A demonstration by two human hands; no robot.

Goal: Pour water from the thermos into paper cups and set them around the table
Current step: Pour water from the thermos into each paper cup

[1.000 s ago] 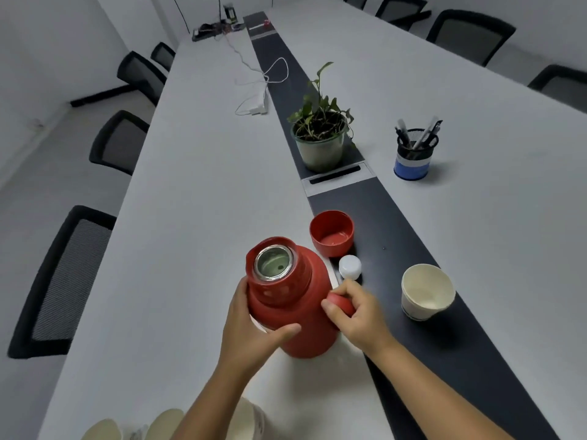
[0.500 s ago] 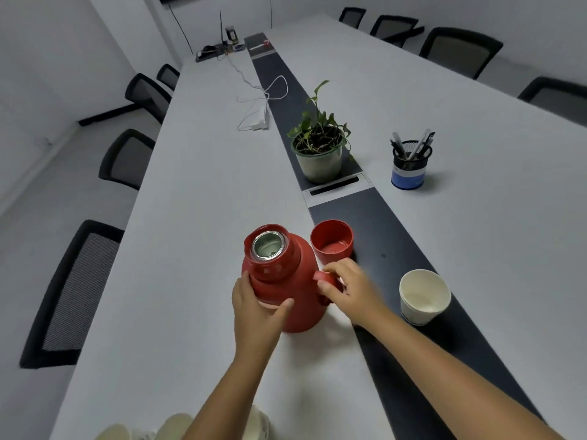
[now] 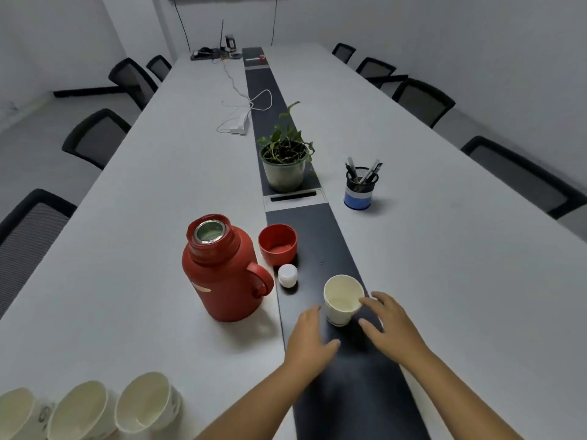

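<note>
Chairs ringed the long white conference table (image 3: pixel 158 185) with its dark centre strip, and no filled cup stood at any seat. Your left hand (image 3: pixel 309 339) and right hand (image 3: pixel 392 325) were both spread open, flanking the single cream paper cup (image 3: pixel 343 300) on the strip; whether the fingertips touched it, I cannot tell. It seemed to hold a little water. Left of your hands stood the red plastic thermos (image 3: pixel 222 268), uncapped, with its red cup-lid (image 3: pixel 278 244) and white round stopper (image 3: pixel 287 275) just beyond. Nearer you, left, the spare paper cups (image 3: pixel 95 404) waited unfilled. Most of the job looked undone.
</note>
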